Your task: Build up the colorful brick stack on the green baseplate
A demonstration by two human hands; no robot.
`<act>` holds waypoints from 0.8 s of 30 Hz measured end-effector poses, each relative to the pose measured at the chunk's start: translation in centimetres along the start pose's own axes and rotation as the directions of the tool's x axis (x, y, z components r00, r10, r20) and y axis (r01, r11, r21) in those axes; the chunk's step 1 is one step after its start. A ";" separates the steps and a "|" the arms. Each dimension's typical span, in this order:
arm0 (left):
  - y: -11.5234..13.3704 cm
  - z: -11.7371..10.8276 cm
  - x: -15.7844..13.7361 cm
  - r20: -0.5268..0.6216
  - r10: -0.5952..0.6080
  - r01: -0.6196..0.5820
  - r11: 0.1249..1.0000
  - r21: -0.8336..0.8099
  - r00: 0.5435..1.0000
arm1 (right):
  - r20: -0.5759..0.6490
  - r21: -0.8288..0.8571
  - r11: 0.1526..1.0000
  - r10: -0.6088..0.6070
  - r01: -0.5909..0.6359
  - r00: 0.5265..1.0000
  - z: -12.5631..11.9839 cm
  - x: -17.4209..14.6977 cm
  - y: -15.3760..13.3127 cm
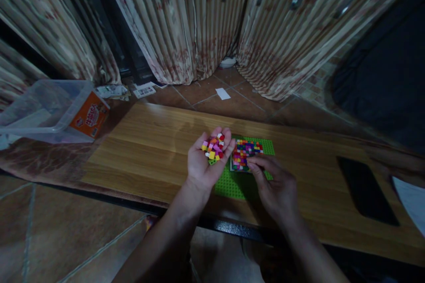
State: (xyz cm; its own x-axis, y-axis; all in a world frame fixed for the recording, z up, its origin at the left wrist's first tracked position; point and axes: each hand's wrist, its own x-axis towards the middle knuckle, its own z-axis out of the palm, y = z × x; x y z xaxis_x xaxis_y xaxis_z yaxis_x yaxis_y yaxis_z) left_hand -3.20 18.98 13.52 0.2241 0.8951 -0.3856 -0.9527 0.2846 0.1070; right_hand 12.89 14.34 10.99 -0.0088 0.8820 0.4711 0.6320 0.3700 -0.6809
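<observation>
Palm up and cupped, my left hand (pixel 207 163) holds a loose pile of small toy bricks (pixel 214 147) in pink, yellow, red, white and orange. It hovers over the left edge of a green studded baseplate (pixel 229 185). On that plate lies a block of tightly set, many-coloured bricks (pixel 247 148). My right hand (pixel 275 181) reaches in from the right, thumb and forefinger pinched together at the lower edge of the coloured block. Whatever sits between those fingertips is too small to make out.
A wooden board (pixel 139 150) forms the work surface. At the right lie a black phone-like slab (pixel 367 190) and white paper (pixel 410 199). A clear plastic box (pixel 49 128) with an orange label stands at the left. Striped curtains (pixel 186 31) hang behind.
</observation>
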 end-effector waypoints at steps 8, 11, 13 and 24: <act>0.2 -0.1 0.0 0.025 0.015 -0.015 1.000 0.021 1.000 | -0.020 -0.134 0.991 -0.023 0.020 1.000 0.5 -0.3 0.7; 0.2 -0.1 0.1 0.031 0.010 -0.010 1.000 0.017 0.999 | -0.023 -0.107 0.992 0.061 -0.063 0.998 0.7 -0.5 1.0; 0.2 -0.1 0.1 0.040 0.008 -0.009 1.000 0.015 0.999 | -0.044 -0.072 0.989 0.128 -0.131 0.991 0.8 -0.5 1.1; 0.1 -0.2 0.1 0.038 0.004 -0.004 1.000 0.014 0.999 | -0.079 0.042 0.972 0.235 -0.232 0.969 1.1 -0.2 1.2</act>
State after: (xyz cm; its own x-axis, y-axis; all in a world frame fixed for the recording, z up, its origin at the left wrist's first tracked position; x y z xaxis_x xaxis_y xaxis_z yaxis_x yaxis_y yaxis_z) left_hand -3.28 19.03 13.34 0.2283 0.9086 -0.3498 -0.9506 0.2857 0.1218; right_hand 12.80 14.92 9.44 0.2014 0.9183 0.3407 0.5840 0.1666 -0.7944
